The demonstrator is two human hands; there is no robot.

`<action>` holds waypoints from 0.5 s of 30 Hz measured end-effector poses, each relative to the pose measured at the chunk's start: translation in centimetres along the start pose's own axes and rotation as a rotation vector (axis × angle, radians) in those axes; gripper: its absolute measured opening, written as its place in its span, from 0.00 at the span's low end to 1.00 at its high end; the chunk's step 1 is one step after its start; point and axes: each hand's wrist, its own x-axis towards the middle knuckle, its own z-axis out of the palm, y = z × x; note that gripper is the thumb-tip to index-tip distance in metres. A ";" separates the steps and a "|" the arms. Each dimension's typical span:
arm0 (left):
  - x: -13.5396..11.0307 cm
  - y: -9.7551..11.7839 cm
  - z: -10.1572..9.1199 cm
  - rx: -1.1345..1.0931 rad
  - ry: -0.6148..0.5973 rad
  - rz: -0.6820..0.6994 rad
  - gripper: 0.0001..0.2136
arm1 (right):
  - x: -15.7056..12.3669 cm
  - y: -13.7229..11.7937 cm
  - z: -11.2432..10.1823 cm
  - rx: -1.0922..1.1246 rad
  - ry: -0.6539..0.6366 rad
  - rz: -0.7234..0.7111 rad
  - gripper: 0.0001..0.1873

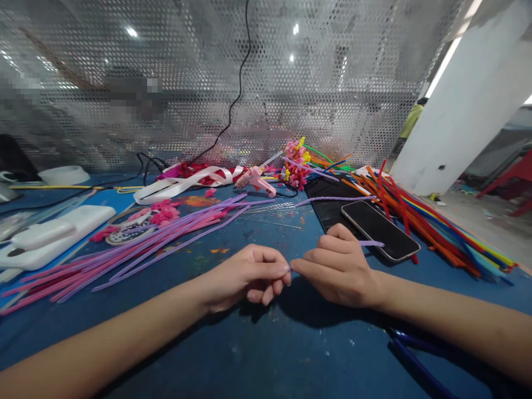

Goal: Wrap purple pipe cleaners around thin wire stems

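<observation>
Both hands meet over the middle of the blue table. A purple pipe cleaner (372, 244) sticks out behind my right hand (338, 269), which is closed around it; most of its length is hidden by the fingers. My left hand (264, 271) pinches thumb against index finger at a small purple bit between the hands, seemingly the same pipe cleaner's end. The remaining left fingers curl loosely below. Just beyond my right hand lies a black phone (380, 230). Left of my left hand, purple and pink pipe cleaners (166, 238) lie in a loose bundle.
A pink glue gun (255, 180) lies at the back beside white ribbon (178, 185) and a bunch of fuzzy flowers (296, 163). Thin wires (270, 213) lie beyond my hands. Multicoloured pipe cleaners (440, 227) are at right, a white device (54, 235) at left. Perforated metal mesh (187, 72) stands behind.
</observation>
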 end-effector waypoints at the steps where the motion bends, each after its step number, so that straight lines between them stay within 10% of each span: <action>1: 0.1 -0.1 -0.1 -0.134 -0.076 -0.095 0.09 | -0.2 0.1 0.0 0.007 0.025 -0.027 0.08; 4: 0.4 -0.4 -0.4 -0.273 -0.145 -0.198 0.10 | -0.5 0.3 0.2 -0.010 0.033 -0.075 0.09; 9: 0.5 -0.6 -0.9 0.213 0.130 0.069 0.10 | 0.3 0.9 0.4 -0.111 -0.146 0.059 0.08; 15: 1.0 -1.4 -0.9 -0.049 0.261 0.073 0.09 | -0.6 0.1 -5.7 -0.179 -0.299 0.365 0.08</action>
